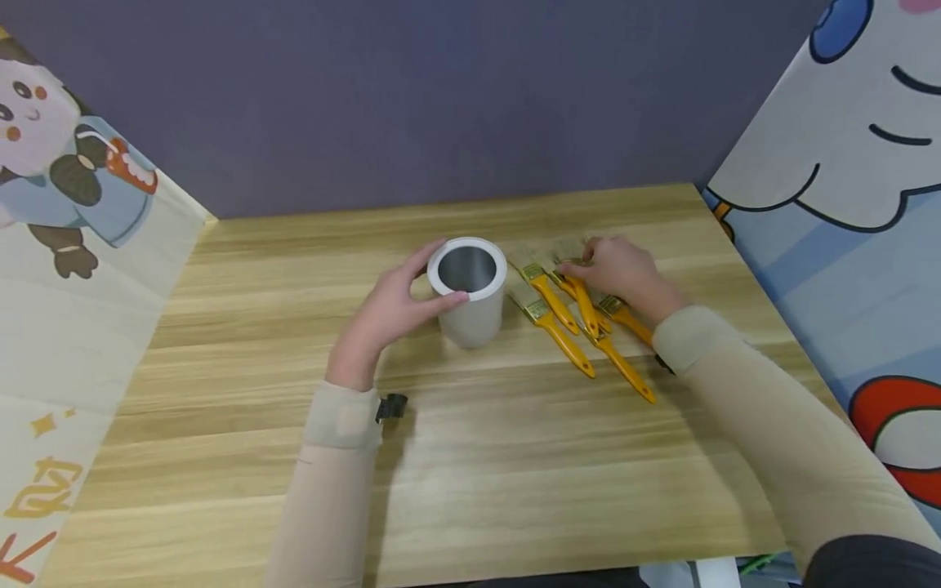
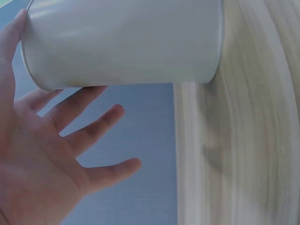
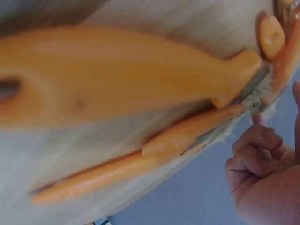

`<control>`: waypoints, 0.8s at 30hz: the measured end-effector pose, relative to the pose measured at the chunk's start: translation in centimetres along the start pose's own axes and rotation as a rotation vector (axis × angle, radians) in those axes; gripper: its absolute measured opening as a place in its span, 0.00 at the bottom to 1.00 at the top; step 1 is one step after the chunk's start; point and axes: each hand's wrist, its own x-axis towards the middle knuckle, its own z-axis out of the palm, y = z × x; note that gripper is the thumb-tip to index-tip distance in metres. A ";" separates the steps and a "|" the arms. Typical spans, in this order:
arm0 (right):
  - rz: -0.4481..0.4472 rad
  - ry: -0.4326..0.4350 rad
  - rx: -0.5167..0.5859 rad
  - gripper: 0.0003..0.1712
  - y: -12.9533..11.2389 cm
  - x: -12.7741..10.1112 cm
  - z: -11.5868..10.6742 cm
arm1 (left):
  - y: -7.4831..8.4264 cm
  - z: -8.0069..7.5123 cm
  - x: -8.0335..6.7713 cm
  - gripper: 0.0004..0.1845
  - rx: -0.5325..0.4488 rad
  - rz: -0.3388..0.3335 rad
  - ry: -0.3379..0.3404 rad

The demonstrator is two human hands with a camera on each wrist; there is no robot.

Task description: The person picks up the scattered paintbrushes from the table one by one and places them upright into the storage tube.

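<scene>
A white cylindrical can (image 1: 472, 320) stands upright on the table, its dark inside visible from above. My left hand (image 1: 393, 309) holds it near the top, thumb and forefinger at the rim; the left wrist view shows the other fingers (image 2: 96, 129) spread beside the can's wall. Several paintbrushes with yellow handles and pale bristles lie in a loose pile right of the can. Over the far side of that pile, my right hand (image 1: 625, 268) pinches a paintbrush (image 1: 586, 309) near its metal band. In the right wrist view its fingers (image 3: 255, 147) are bent, and their exact contact is partly hidden.
One paintbrush (image 1: 562, 339) lies nearest the can, and another (image 1: 625, 371) points toward the table's front. A paintbrush (image 1: 631, 321) lies partly under the right wrist. The wooden table (image 1: 220, 367) meets a dark back wall (image 1: 441, 106) and printed side panels.
</scene>
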 end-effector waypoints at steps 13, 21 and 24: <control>0.124 0.074 0.064 0.35 -1.3 0.8 1.0 | 0.0 0.0 -0.2 0.52 -0.014 -0.016 -0.008; 0.076 0.046 0.165 0.28 -1.6 -0.6 -0.6 | -0.1 0.0 -0.3 0.52 -0.007 -0.029 -0.003; 0.069 -0.002 0.206 0.33 -1.5 -1.3 -1.9 | -0.1 0.0 -0.3 0.52 -0.004 -0.026 0.000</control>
